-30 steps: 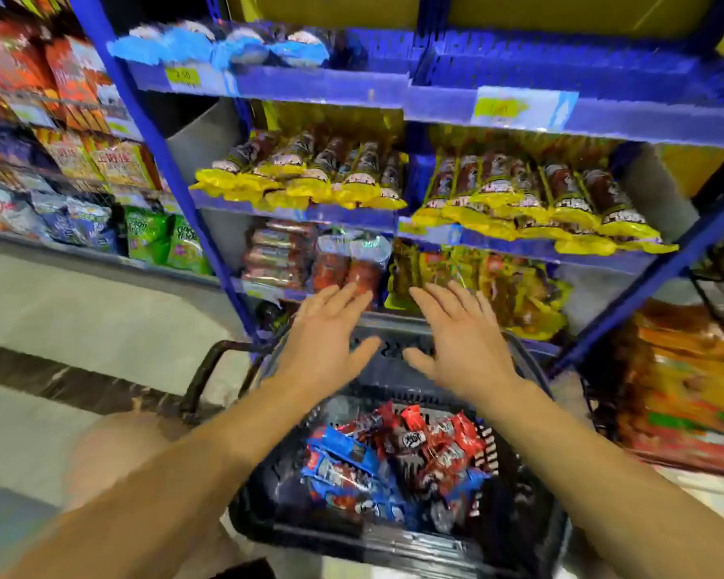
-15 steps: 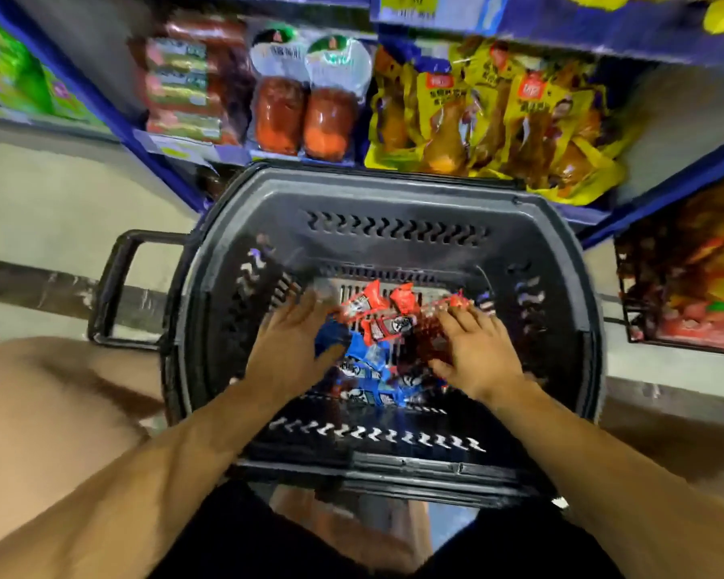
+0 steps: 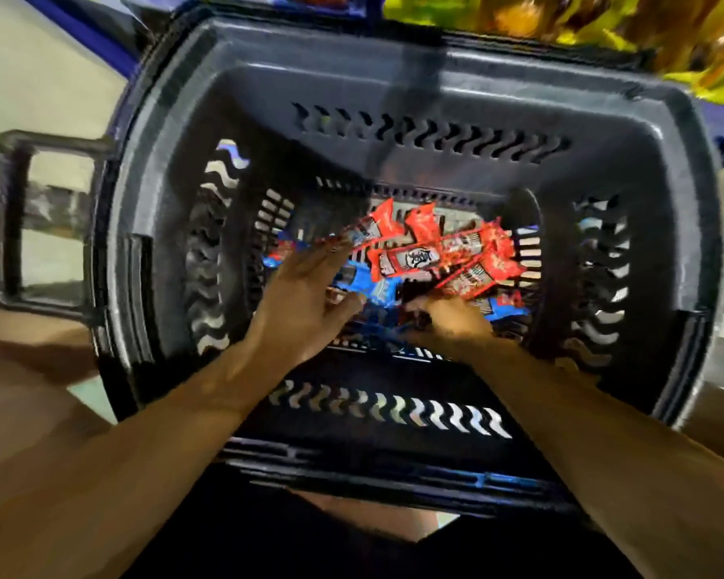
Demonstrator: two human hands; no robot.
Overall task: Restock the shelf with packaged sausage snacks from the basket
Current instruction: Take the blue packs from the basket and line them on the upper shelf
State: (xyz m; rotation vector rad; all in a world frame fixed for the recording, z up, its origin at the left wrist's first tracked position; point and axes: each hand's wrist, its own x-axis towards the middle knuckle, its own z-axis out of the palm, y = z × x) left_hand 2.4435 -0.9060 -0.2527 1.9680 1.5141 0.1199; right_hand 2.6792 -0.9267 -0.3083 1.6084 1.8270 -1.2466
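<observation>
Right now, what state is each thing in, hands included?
Basket: upright, partly filled, handle folded out to the side.
Red packets: piled loose on top.
Blue packets: lying underneath.
Left hand: fingers straight, on the pile.
Right hand: curled into the packets; grip unclear.

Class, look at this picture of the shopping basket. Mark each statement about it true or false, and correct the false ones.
1. Both hands are inside the black basket. True.
2. The basket holds only green packets. False: red packets and blue packets lie in it.
3. The left hand has its fingers stretched out over the packets. True.
4. The basket's handle sticks out on the picture's right. False: it is on the left.
5. The right hand is down among the packets. True.
</observation>
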